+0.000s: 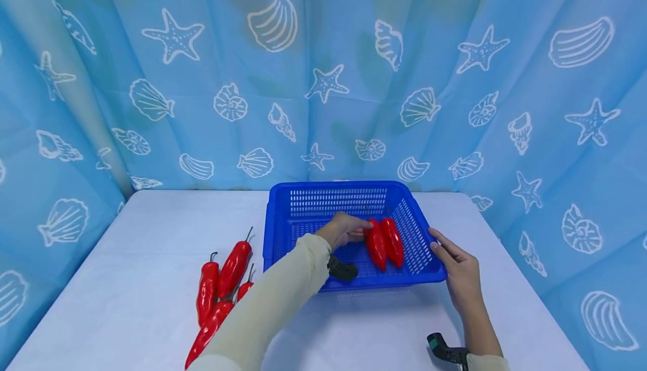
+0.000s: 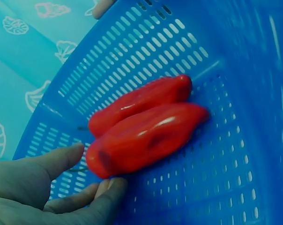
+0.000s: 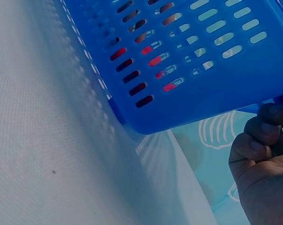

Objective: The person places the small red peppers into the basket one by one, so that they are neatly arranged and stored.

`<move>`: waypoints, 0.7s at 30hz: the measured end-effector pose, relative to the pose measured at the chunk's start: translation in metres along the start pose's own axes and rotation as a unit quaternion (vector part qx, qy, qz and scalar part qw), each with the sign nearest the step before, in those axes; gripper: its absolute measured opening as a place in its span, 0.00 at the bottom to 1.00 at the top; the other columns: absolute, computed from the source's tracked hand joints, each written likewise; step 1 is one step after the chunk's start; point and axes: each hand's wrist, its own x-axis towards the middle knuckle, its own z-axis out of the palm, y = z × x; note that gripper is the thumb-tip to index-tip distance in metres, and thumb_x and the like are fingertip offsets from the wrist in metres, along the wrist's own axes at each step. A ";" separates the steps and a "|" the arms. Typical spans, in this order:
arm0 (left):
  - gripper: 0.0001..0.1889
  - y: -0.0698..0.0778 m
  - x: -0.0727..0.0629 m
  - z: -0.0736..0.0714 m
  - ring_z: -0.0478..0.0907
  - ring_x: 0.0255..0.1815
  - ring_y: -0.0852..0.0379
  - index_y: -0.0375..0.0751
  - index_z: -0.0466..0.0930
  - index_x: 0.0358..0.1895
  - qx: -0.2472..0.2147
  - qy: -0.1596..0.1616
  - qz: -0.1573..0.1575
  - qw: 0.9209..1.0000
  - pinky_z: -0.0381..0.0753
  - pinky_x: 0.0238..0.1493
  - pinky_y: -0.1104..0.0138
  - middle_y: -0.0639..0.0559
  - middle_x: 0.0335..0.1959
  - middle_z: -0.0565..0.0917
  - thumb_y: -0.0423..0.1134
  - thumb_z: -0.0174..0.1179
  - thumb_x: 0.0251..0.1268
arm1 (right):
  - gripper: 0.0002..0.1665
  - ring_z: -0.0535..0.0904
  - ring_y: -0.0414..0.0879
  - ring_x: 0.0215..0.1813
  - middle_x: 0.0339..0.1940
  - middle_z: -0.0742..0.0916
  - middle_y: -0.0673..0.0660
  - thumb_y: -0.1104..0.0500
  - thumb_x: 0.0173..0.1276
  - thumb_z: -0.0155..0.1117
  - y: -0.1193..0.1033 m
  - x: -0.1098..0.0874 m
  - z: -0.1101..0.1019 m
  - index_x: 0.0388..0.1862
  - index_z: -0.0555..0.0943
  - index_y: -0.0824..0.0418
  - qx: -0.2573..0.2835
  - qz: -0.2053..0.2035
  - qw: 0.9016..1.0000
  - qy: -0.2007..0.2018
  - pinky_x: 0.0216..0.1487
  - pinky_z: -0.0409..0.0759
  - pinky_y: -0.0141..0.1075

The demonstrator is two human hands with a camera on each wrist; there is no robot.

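Two red chili peppers lie side by side in the right part of a blue plastic basket (image 1: 336, 187). My left hand (image 1: 346, 229) reaches into the basket at the stem end of the nearer pepper (image 1: 376, 246). In the left wrist view, the thumb and fingers (image 2: 108, 194) stand apart around that end, fingertips right at its skin. The other pepper (image 2: 141, 104) rests against it, nearer the slotted side wall. My right hand (image 1: 457, 273) grips the basket's right rim, its fingers (image 3: 256, 140) curled at the edge.
Several more red peppers (image 1: 235, 270) lie on the white table (image 1: 141, 270), left of the basket, partly hidden by my left sleeve (image 1: 283, 298). A blue curtain (image 1: 212, 79) with shell and starfish prints surrounds the table at the back and sides.
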 end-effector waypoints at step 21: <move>0.15 0.031 -0.032 -0.035 0.86 0.45 0.46 0.23 0.78 0.54 -0.016 -0.063 0.035 0.997 0.80 0.58 0.55 0.36 0.43 0.86 0.27 0.63 0.66 | 0.31 0.70 0.56 0.72 0.73 0.73 0.56 0.39 0.74 0.58 -0.001 -0.001 -0.002 0.72 0.74 0.47 -0.028 -0.009 1.000 -0.005 0.55 0.76 0.27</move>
